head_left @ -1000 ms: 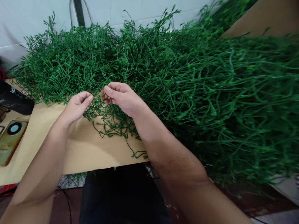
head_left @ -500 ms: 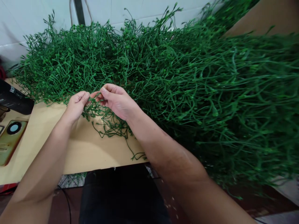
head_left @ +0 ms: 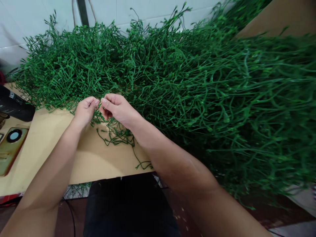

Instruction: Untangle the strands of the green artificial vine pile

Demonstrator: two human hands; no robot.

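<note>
Your left hand (head_left: 84, 111) and right hand (head_left: 118, 108) nearly meet, thumbs closed to forefingers; what either pinches, I cannot tell. Slender, green, branching, plastic-looking sprigs (head_left: 81, 62) heap behind, some loose below on the flat tan board (head_left: 98, 164). Advised: pinch lightly, avoiding snags.

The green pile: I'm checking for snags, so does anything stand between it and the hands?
Nothing visible does. The left hand and right hand are at the near edge of the green pile; the black bottle lies off to the left.
</note>
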